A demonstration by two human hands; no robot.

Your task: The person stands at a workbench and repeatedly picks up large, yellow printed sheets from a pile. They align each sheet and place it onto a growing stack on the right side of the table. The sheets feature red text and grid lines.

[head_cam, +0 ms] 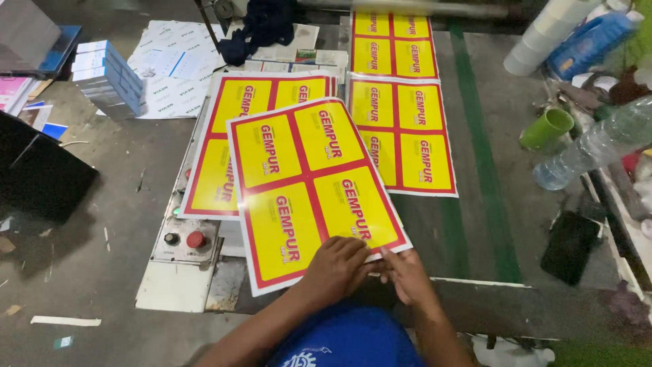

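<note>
Glossy yellow-and-red printed sheets are lying across a grey machine bed that is showing a dark green stripe [483,170] running along its length. The top sheet [314,187], tilted a little, is resting on another sheet [216,170] of the same print, and a person is holding its near edge with both hands. The left hand [337,267] is lying on the sheet's lower edge with fingers curled together over it; the right hand [406,273] is pinching the near corner, fingertips closed on the paper. More printed sheets [404,129] are lying further up the bed, just beside the stack. A small control panel with a red button [195,239] is sitting left of the sheets. Beyond it, a dusty concrete floor is carrying a pile of small boxes [107,78]. To the right, a green cup [547,128] and a clear plastic bottle [598,144] are resting on a cluttered ledge.
</note>
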